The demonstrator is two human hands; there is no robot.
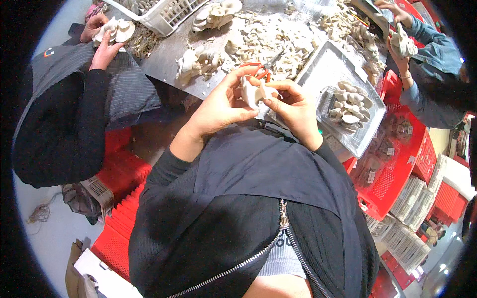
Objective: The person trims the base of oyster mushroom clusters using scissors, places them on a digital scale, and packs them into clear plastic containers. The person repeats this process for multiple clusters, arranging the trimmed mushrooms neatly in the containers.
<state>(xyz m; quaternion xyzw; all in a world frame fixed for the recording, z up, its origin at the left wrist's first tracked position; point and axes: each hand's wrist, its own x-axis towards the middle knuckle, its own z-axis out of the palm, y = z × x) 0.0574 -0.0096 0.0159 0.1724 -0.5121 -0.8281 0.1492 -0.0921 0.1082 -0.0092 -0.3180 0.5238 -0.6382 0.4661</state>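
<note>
Close to my body, above the table's front edge, my left hand (223,100) grips a pale oyster mushroom piece (253,92) between thumb and fingers. From the other side, the thumb and fingertips of my right hand (294,106) pinch the same piece. Red-handled scissors (269,65) lie just beyond my fingers, blades pointing away to the right. A heap of loose oyster mushrooms (275,37) spreads behind them. To the right, a metal tray (337,59) holds a clear plastic punnet with oyster mushrooms (350,106) layered inside.
Mushroom clusters (199,61) rest on the metal table (160,63), near a white plastic crate (164,22). Co-workers at left and right each hold mushrooms (113,30). A red crate (395,164) with labelled packs stands at right; stacked red crates (119,227) are at lower left.
</note>
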